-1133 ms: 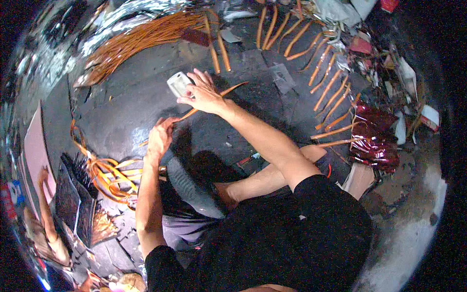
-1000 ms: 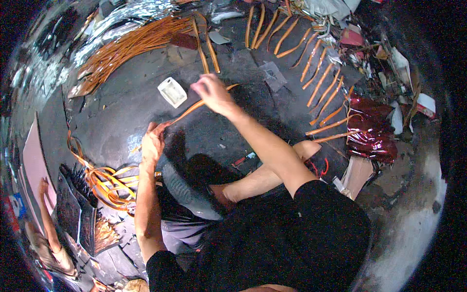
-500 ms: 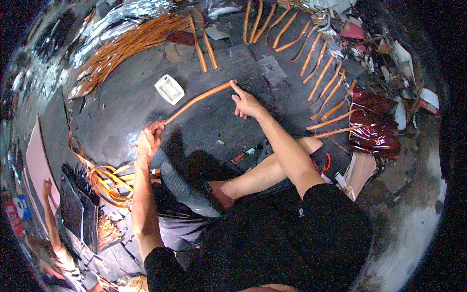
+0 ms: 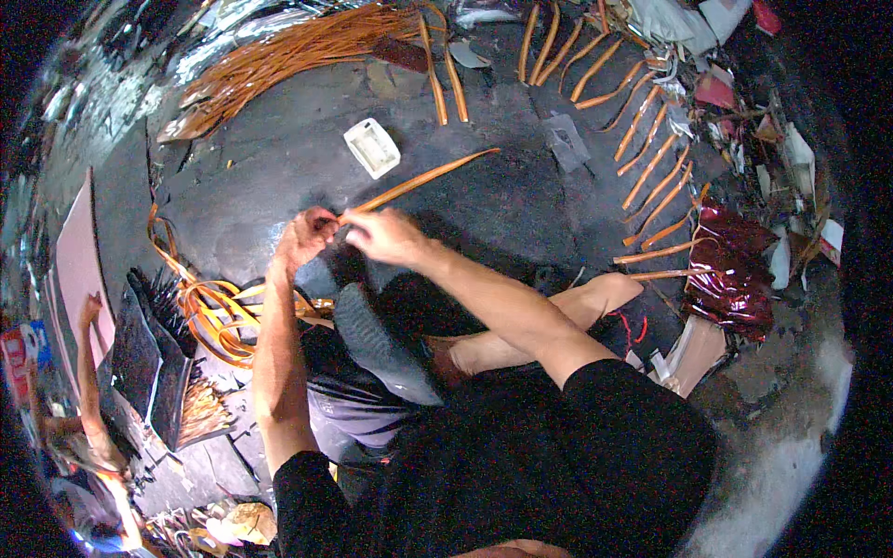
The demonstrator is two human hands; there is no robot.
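A glossy orange-brown strip stretches away from my hands, its far end tapering to a narrow tip above the dark floor. My left hand is closed round its near end, the fingers bent inward. Right beside it, my right hand pinches the same strip with thumb and fingers, close to the left hand. The grip hides the strip's near end. Just beyond the strip is a small white rectangular dish. Two similar strips lie farther off, near a large bundle of thin orange-brown strips.
Several separate strips line the right side, some reaching a crumpled dark red shiny sheet. Looped yellow-orange strips lie left of my left forearm. Black stacked pieces and a pinkish board stand farther left, near another person's arm.
My right hand has come from the strip's far tip back to beside my left hand. The strip's far end now points out free. The whole view has shifted slightly.
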